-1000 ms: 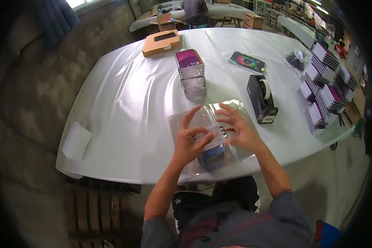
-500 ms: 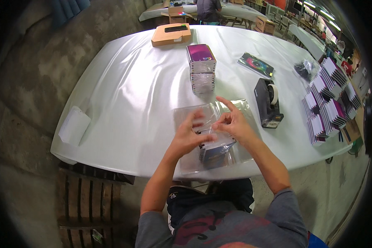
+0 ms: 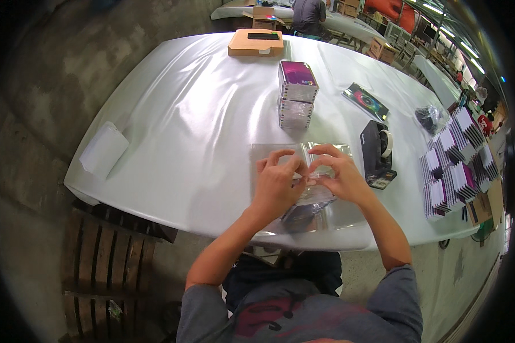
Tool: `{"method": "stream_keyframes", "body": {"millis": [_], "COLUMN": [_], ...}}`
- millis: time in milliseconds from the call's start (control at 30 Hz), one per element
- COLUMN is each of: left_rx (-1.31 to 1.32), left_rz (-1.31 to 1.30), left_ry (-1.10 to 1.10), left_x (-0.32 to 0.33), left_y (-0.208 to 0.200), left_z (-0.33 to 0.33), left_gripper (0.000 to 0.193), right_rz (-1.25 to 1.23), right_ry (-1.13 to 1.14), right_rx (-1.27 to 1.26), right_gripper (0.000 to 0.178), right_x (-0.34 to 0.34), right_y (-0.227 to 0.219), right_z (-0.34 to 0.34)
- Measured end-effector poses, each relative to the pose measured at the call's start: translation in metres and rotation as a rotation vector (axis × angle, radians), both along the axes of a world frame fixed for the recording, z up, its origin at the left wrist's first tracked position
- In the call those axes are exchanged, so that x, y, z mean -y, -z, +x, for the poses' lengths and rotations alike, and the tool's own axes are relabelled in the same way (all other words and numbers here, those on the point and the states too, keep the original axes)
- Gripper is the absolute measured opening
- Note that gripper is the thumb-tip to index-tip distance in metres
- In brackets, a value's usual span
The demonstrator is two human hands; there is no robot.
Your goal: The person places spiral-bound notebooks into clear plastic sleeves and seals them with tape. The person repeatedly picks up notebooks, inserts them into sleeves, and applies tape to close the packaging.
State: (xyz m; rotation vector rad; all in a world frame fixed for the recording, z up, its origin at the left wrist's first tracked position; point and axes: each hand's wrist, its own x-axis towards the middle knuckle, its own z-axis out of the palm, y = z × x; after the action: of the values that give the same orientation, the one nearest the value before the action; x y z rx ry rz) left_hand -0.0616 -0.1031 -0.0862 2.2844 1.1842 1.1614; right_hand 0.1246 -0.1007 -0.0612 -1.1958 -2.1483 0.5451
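The two hands are close together over a small stack of books (image 3: 304, 215) near the front edge of the white worktop (image 3: 171, 143). The stack sits on clear plastic sheets (image 3: 340, 220), and the hands hide part of it. The left hand (image 3: 279, 184) has its fingers bent, and the right hand (image 3: 342, 178) has its thumb and fingers curved toward it. Each grip is partly closed, but I cannot tell if either one is pinching the clear plastic. To the right is a black tape holder (image 3: 374, 151). Behind the hands stands a taller pile of books (image 3: 297, 96) with a purple top. A brown box (image 3: 240, 47) is at the far edge, and white paper (image 3: 104, 150) lies on the left
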Motion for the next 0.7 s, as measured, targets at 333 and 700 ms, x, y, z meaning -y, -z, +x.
{"method": "stream_keyframes", "body": {"millis": [333,700], "left_rx": [-0.148,-0.274], "left_rz": [-0.117,0.214], "left_ry": [0.113,0.022], "left_x": [0.025,0.046], "left_y": [-0.02,0.009], "left_z": [-0.01,-0.006], "left_gripper": [0.096,0.028], "right_rz": [0.348,0.111], "right_ry": [0.082,0.465], "right_rx": [0.577,0.016], "right_gripper": [0.019,0.027], "right_x": [0.039,0.057], "right_y": [-0.009,-0.031], "right_z": [-0.013,0.08]}}
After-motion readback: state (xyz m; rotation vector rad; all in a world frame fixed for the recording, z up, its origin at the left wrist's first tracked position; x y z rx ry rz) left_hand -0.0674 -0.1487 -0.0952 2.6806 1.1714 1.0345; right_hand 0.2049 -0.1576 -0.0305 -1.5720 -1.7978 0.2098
